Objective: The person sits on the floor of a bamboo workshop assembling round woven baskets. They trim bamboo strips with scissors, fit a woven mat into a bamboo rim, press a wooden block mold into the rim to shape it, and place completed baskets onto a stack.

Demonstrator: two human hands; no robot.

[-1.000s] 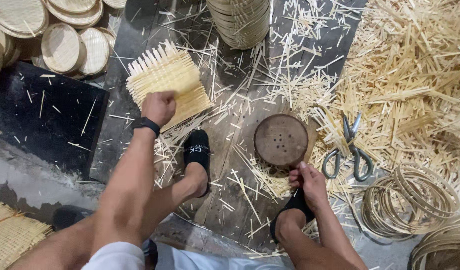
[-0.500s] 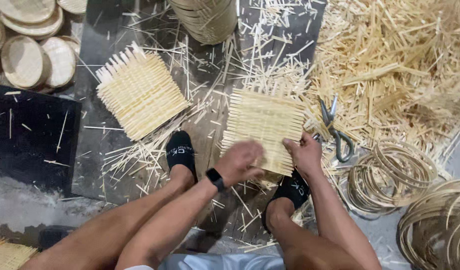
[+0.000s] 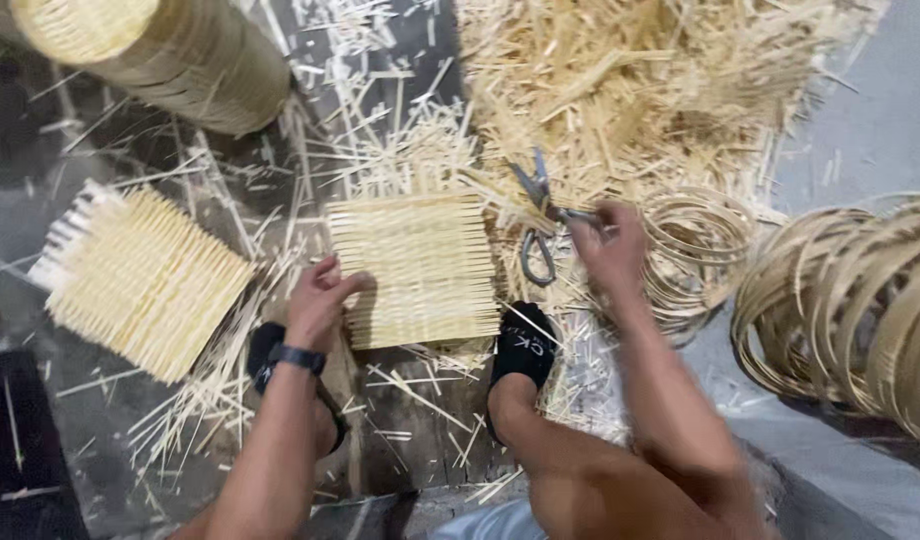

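Head view: woven bamboo mat (image 3: 415,268) is laid flat on floor, centre, betw. both feet. Its left edge is pinched by left hand (image 3: 318,300), fingers curled onto it. Scissors (image 3: 538,222), just right of mat, are gripped at a handle by right hand (image 3: 610,248), fingers closed. Second mat (image 3: 140,280) is seen well left.

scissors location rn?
Head view, right of centre: the scissors lie on the bamboo scraps, between the woven mat and the right hand, which touches them.

Left hand (image 3: 318,300) on woven bamboo mat (image 3: 417,268), right hand (image 3: 610,250) at scissors (image 3: 542,222).
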